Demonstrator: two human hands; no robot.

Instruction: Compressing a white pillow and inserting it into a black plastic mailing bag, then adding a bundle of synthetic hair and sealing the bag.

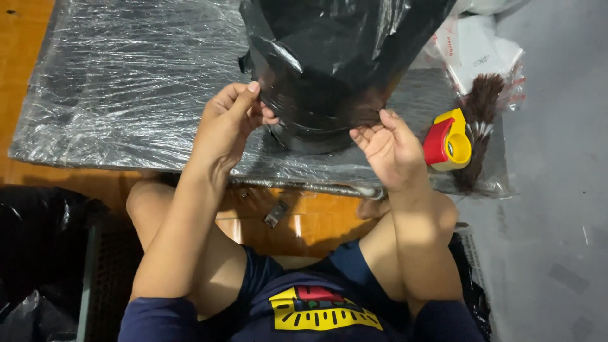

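A person sits on the floor with both hands raised to a black plastic bag (329, 57) that stands on a low surface covered in clear plastic wrap (126, 82). The bag lies straight ahead of the body, between the two hands, its long axis running up and away from the person and out of the top of the view.

The left hand (225, 123) pinches the bag's lower left edge, thumb and fingers closed on the black film. The right hand (386, 142) meets the lower right edge, fingers curled and partly spread, fingertips gripping a fold of the film. Both hands sit about equally close to the bag, one on each flank.

Just right of the right hand lies a yellow and red tape dispenser (448, 140), beside a tuft of brown hair (481, 104) in a clear packet. A small metal clip (276, 214) lies on the orange floor (316, 221) between the knees.
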